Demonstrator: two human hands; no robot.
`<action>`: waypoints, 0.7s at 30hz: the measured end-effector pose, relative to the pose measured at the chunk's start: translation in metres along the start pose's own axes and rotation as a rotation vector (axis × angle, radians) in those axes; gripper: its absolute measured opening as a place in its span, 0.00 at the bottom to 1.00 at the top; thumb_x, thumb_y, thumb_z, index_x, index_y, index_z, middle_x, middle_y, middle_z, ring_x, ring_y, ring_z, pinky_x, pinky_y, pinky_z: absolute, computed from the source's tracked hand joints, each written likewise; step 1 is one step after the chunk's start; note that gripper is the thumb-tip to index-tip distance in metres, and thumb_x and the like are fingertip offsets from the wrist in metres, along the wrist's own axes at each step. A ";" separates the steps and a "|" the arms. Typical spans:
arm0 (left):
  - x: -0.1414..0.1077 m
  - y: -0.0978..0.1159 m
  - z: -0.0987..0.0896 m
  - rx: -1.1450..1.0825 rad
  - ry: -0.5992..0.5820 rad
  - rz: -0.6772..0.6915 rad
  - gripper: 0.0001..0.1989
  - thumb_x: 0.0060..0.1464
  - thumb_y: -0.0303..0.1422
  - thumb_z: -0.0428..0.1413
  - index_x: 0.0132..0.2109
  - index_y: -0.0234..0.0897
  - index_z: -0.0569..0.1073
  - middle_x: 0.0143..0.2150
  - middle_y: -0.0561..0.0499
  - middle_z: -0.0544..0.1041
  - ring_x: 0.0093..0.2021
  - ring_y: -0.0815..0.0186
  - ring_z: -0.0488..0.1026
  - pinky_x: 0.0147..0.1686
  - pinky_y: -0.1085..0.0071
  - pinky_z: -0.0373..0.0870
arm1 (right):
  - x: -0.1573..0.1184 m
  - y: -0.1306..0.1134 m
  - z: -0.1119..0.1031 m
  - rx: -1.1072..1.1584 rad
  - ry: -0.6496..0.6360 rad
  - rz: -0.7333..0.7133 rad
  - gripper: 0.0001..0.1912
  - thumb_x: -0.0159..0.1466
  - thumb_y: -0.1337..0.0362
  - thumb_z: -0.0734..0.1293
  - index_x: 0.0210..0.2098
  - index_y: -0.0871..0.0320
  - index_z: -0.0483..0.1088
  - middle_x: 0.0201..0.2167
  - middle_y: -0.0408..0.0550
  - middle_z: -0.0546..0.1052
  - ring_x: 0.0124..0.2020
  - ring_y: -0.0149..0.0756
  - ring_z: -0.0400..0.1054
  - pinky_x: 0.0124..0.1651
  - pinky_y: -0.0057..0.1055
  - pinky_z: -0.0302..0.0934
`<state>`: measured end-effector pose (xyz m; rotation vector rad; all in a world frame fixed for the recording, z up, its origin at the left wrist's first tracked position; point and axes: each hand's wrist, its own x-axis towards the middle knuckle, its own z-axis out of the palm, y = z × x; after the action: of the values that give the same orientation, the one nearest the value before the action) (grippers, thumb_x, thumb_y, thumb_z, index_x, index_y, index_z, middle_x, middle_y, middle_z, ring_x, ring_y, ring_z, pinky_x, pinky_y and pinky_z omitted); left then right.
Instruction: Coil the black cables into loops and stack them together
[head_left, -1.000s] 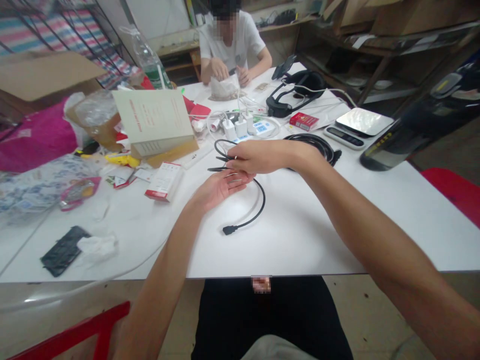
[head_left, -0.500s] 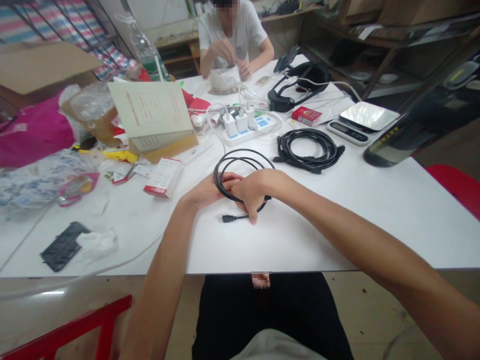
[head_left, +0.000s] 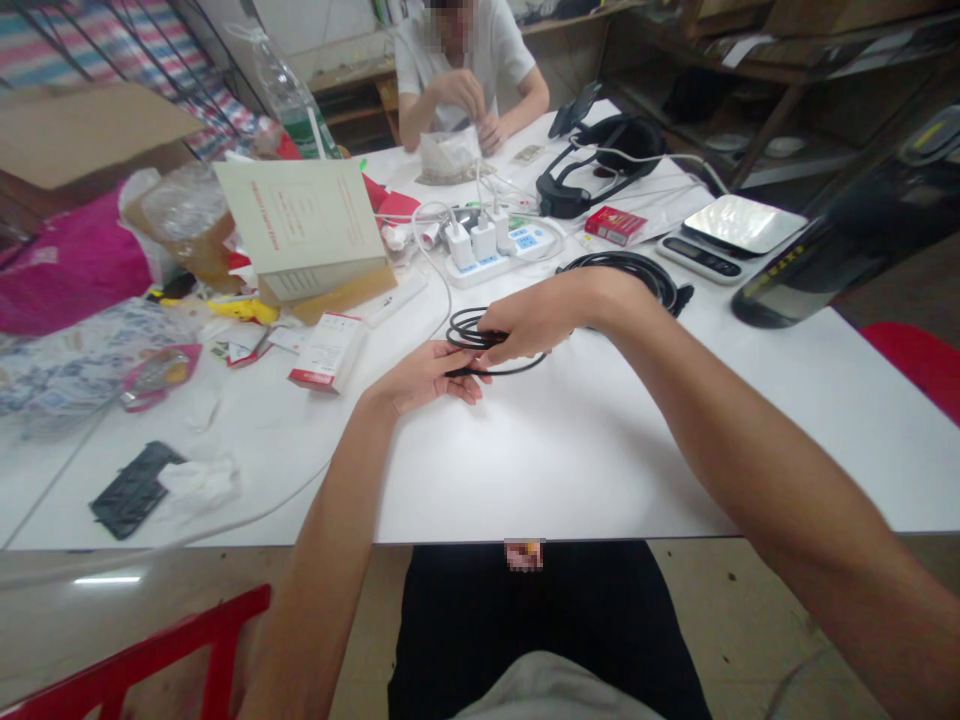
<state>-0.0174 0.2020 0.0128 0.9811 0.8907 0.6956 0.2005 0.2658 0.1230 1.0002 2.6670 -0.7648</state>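
Grasped between both your hands, the black cable point(head_left: 466, 344) is wound in loops above the white table point(head_left: 562, 470), near the middle of its front side. Your right hand point(head_left: 525, 318) closes over the loops from above, fingers bent round them; your left hand point(head_left: 435, 378) pinches the lower part under its thumb, the other fingers loosely spread beneath.

Half a second ago your loops stood round and open toward you, with the plug end poking out below your right thumb. Now your right hand has risen and turned over, the loops look flattened, and you can no longer see that plug jutting out. The long axis of the bundle runs roughly left to right, along the table's front edge; the loops point left past your right fingers, while one strand bows out to the right beneath them.

Behind your right wrist lies a second coil point(head_left: 656, 280), partly covered. Beyond your hands sits the power strip point(head_left: 476, 270); to your left, a red-and-white box point(head_left: 330, 348). Farther right are a scale point(head_left: 705, 262) and a dark bottle point(head_left: 787, 285).
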 end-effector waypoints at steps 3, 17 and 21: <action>-0.001 0.002 0.001 0.052 0.030 0.027 0.17 0.56 0.36 0.73 0.49 0.31 0.83 0.38 0.48 0.81 0.25 0.74 0.73 0.27 0.73 0.75 | -0.014 0.003 -0.020 -0.037 -0.096 -0.043 0.22 0.75 0.47 0.63 0.39 0.60 0.74 0.29 0.45 0.75 0.32 0.30 0.67 0.37 0.29 0.57; 0.008 -0.003 -0.005 -0.164 0.191 0.157 0.21 0.53 0.31 0.75 0.52 0.29 0.81 0.37 0.51 0.78 0.29 0.75 0.74 0.32 0.77 0.74 | -0.088 0.018 -0.061 0.414 1.123 0.023 0.18 0.77 0.53 0.61 0.36 0.60 0.69 0.31 0.45 0.68 0.26 0.22 0.57 0.35 0.24 0.60; 0.007 -0.001 -0.003 -0.184 0.190 0.147 0.20 0.55 0.30 0.74 0.52 0.30 0.81 0.37 0.51 0.78 0.30 0.75 0.73 0.33 0.77 0.74 | -0.092 0.018 -0.063 0.515 1.288 0.098 0.23 0.76 0.47 0.61 0.44 0.62 0.74 0.37 0.52 0.72 0.33 0.26 0.65 0.37 0.23 0.63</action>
<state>-0.0164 0.2082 0.0086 0.8308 0.9080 0.9907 0.2817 0.2595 0.2009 2.3853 3.3680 -1.0390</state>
